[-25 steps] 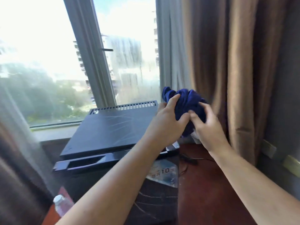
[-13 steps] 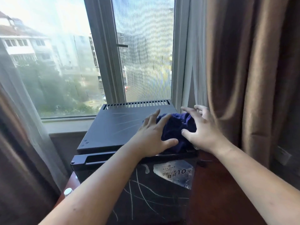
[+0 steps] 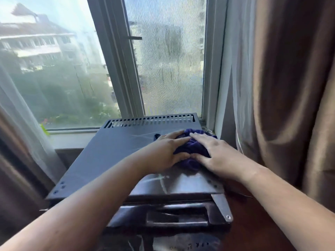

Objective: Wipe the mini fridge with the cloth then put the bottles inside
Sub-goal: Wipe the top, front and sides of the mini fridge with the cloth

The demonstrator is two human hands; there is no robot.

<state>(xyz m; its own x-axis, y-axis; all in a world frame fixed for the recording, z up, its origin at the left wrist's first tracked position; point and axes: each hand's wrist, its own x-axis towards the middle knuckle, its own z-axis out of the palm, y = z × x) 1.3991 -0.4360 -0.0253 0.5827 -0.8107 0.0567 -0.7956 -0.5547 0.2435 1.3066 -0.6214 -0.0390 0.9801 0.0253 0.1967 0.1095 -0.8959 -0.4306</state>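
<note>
The black mini fridge (image 3: 112,156) stands below the window, its flat top with a vent grille along the back edge. A bunched dark blue cloth (image 3: 192,147) lies on the right part of that top. My left hand (image 3: 166,153) presses flat on the cloth's left side and my right hand (image 3: 213,154) presses flat on its right side, fingers spread. The fridge door handle (image 3: 177,216) shows at the front. No bottle is in view.
A window (image 3: 163,69) with a grey frame rises right behind the fridge. Brown curtains (image 3: 290,87) hang close on the right, a sheer curtain (image 3: 21,115) on the left. Dark red wood (image 3: 253,223) shows to the right of the fridge.
Both hands brought the cloth down from the air onto the fridge top and pushed it farther back. The view moved closer over the fridge; the bottle at lower left left the frame.
</note>
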